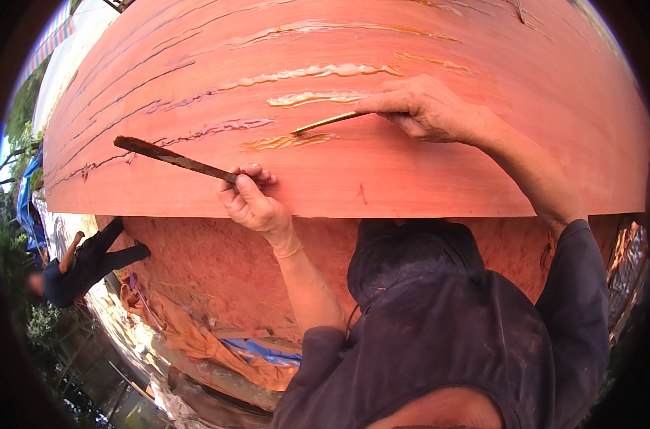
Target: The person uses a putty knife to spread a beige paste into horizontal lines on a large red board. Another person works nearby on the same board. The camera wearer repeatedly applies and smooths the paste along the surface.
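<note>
A large reddish wooden surface fills the upper view, with cracks and streaks of glossy paste on it. My left hand is closed round the lower end of a long dark flat stick, which tilts up to the left above the wood. My right hand pinches a thin, narrow spatula-like tool. Its tip meets a wet orange paste streak. Just above lie a cream paste streak and a longer pale one. A pinkish streak runs along a crack to the left.
The wood's near edge runs just in front of my body. Reddish ground shows below it. Orange cloth and a blue sheet lie at lower left. Another person in dark clothes is at the far left.
</note>
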Tool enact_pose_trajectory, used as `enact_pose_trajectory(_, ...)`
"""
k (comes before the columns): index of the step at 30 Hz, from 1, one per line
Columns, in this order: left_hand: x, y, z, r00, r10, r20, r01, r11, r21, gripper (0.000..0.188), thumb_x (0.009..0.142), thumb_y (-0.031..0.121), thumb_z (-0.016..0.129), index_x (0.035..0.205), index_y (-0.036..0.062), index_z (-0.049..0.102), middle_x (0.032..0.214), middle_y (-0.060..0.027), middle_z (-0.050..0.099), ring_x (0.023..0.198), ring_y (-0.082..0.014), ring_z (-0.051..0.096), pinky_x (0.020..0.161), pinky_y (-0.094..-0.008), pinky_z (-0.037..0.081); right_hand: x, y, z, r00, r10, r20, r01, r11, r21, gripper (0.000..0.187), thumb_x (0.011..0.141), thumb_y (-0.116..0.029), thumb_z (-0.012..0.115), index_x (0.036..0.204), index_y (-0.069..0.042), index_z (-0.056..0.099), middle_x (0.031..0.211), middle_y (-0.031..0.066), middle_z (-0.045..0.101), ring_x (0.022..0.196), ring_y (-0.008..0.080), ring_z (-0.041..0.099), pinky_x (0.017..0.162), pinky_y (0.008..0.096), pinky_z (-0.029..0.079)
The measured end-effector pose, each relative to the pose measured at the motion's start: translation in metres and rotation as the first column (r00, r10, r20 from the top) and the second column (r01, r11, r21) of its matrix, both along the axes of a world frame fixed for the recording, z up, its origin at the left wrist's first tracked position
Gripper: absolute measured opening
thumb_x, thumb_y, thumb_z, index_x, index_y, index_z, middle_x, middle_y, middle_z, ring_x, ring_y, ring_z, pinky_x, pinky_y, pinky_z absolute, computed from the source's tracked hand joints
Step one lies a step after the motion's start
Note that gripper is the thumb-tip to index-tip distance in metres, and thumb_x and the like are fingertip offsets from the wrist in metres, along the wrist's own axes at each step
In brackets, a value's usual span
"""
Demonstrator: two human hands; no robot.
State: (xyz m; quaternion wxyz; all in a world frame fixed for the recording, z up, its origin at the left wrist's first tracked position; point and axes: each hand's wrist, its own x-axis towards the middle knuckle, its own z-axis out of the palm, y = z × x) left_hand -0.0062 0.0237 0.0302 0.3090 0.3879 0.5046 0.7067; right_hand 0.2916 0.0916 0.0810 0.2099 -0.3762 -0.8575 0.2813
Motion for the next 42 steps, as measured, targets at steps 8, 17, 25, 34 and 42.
enact_pose_trajectory(8, -0.001, 0.0, -0.001, 1.0, -0.004, 0.0, 0.004, 1.0, 0.003, 0.016, 0.105, 0.019, 0.053, 0.113, 0.005, 0.053, 0.088, -0.0074, 0.064, 0.069, -0.0119, 0.058, 0.06, -0.0252, 0.052, 0.023, 0.007, -0.002, 0.981, 0.117, 0.152, -0.134, 0.985, 0.11, 0.062, 0.073, 0.006, 0.061, 0.128, -0.021, 0.067, 0.093, 0.0091, 0.065, 0.083, 0.0315, 0.064, 0.068, 0.0423, 0.051)
enact_pose_trajectory(17, 0.0, 0.0, 0.001, 1.0, -0.003, -0.004, 0.003, 1.0, -0.013, 0.015, 0.105, 0.018, 0.052, 0.113, 0.0047, 0.053, 0.088, -0.0073, 0.063, 0.069, -0.0118, 0.057, 0.06, -0.0254, 0.052, 0.049, -0.047, -0.001, 0.978, 0.017, 0.209, -0.066, 0.971, 0.23, 0.059, 0.076, 0.004, 0.064, 0.129, -0.022, 0.062, 0.094, 0.009, 0.058, 0.082, 0.0289, 0.06, 0.062, 0.039, 0.05)
enact_pose_trajectory(25, -0.001, 0.001, 0.0, 1.0, 0.001, -0.016, -0.001, 1.0, -0.019, 0.016, 0.105, 0.018, 0.053, 0.113, 0.0044, 0.054, 0.088, -0.0071, 0.063, 0.068, -0.0112, 0.056, 0.059, -0.0249, 0.051, 0.068, -0.091, 0.013, 0.979, -0.201, 0.028, 0.192, 0.964, 0.182, 0.054, 0.078, 0.004, 0.065, 0.127, -0.019, 0.067, 0.095, 0.0096, 0.062, 0.081, 0.0269, 0.063, 0.061, 0.036, 0.051)
enact_pose_trajectory(34, 0.0, 0.002, 0.004, 1.0, -0.011, -0.014, 0.01, 0.999, -0.043, 0.016, 0.105, 0.019, 0.055, 0.113, 0.0054, 0.055, 0.087, -0.007, 0.064, 0.068, -0.0117, 0.057, 0.06, -0.0256, 0.051, 0.005, -0.096, 0.002, 0.967, -0.233, 0.102, 0.199, 0.943, 0.267, 0.053, 0.081, 0.005, 0.065, 0.129, -0.017, 0.068, 0.094, 0.0125, 0.062, 0.078, 0.0258, 0.061, 0.06, 0.036, 0.052)
enact_pose_trajectory(42, -0.002, 0.0, 0.0, 0.999, 0.007, -0.043, -0.009, 0.999, -0.032, 0.014, 0.105, 0.016, 0.051, 0.115, 0.0056, 0.054, 0.087, -0.0072, 0.064, 0.068, -0.0123, 0.057, 0.06, -0.0261, 0.051, 0.033, -0.1, 0.021, 0.944, -0.321, 0.077, 0.301, 0.934, 0.193, 0.043, 0.081, 0.001, 0.06, 0.12, -0.016, 0.069, 0.085, 0.0082, 0.06, 0.074, 0.0263, 0.061, 0.057, 0.0375, 0.05)
